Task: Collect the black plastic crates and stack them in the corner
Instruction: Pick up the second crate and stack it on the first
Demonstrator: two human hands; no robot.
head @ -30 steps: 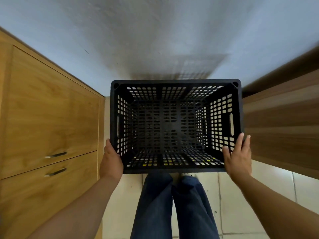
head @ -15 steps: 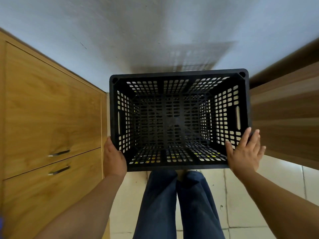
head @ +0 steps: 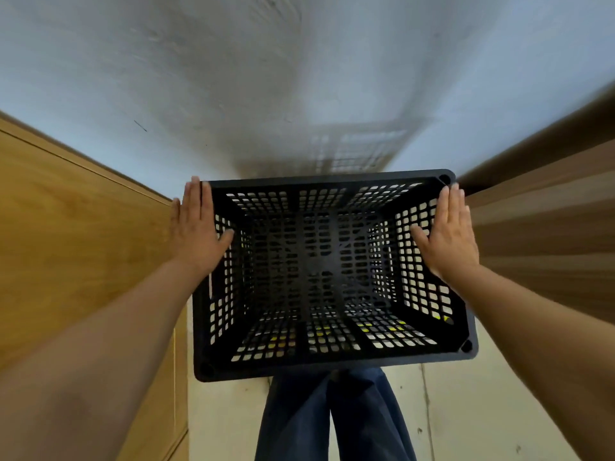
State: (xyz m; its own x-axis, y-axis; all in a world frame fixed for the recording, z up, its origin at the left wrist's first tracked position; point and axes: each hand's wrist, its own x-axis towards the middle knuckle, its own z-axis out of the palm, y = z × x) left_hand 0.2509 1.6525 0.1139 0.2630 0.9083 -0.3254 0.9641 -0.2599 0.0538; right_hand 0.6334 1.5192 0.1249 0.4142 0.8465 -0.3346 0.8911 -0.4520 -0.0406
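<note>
Black plastic crate (head: 332, 271) in the middle of the view, open top toward the camera, seen straight down into. Nothing loose inside; only the perforated floor, with another black grid dimly visible through it, so probably seated on a second crate, though hard to tell for sure. Small yellow glints behind the near holes, too small to identify.

Left hand (head: 196, 227) flat on the far part of the left rim, fingers straight and together, pointing toward the wall, thumb reaching over onto the inner side of the left wall. Right hand (head: 447, 234) flat on the far part of the right rim, fingers straight, thumb spread inward over the lattice. Neither hand curled round anything; both laid flat against the crate.

Crate's far edge close up against a pale grey wall (head: 299, 78), with the crate's grid shadow thrown on it. On the left, just beside the crate, a light wooden cabinet (head: 76, 244). On the right, near the crate, a darker brown wooden panel (head: 539, 227) with horizontal bands. Below the near edge, legs in blue jeans (head: 332, 420) over a pale tiled floor (head: 466, 410).

Crate rectangular, with rounded corners, a thick matte rim, round sockets at the corners, and walls and floor pierced with rows of small rectangular holes.
</note>
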